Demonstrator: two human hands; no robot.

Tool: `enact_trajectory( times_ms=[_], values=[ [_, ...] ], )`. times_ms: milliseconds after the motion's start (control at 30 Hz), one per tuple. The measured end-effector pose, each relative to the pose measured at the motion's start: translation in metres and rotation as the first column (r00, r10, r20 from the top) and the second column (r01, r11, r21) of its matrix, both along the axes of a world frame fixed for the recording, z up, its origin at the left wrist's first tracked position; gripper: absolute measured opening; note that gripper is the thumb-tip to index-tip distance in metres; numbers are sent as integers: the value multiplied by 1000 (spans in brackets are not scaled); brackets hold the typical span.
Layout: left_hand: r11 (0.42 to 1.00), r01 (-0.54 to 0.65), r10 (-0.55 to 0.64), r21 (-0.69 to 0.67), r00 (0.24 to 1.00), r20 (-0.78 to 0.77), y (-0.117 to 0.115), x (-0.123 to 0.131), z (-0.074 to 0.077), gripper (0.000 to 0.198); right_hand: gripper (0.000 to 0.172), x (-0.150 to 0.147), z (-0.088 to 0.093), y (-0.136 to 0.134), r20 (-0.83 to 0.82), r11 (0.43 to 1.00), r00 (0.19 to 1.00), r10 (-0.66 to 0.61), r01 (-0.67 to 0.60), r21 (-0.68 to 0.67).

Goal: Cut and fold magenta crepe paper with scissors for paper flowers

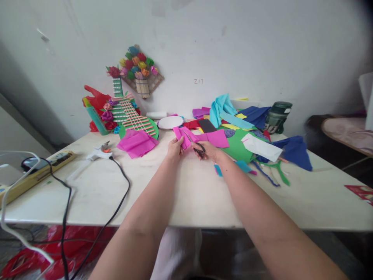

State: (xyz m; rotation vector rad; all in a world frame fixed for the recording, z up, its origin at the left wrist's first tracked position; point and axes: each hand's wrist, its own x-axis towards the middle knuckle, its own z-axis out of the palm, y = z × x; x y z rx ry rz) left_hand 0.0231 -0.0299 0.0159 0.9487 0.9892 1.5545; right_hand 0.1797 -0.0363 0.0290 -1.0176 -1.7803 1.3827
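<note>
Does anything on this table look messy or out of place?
Mainly the coloured sheets heaped untidily on the right of the table. The black cord of the glue gun droops over the front edge, where it might snag. I see no spill. The pink paper in the left hand and scissors in the right hand look ordinary.

Pale wall (pixel 247 46) (faintly grubby), white table (pixel 198 202)

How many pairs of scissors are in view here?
1. The scissors are in the right hand, blades at the pink sheet held by the left hand. More could be hidden under the coloured pile.
</note>
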Motion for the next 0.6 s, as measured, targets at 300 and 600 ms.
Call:
enact_trajectory(
  times_ms=[300,600],
  values=[
    [999,44,-44,23,999,15,2,-2,-2,26,45,0,-1,1,-12,1000,1000,-22,22,3],
    [999,39,-39,25,999,28,3,-2,-4,25,42,-3,-1,1,-29,998,998,-58,58,-3]
  ],
)
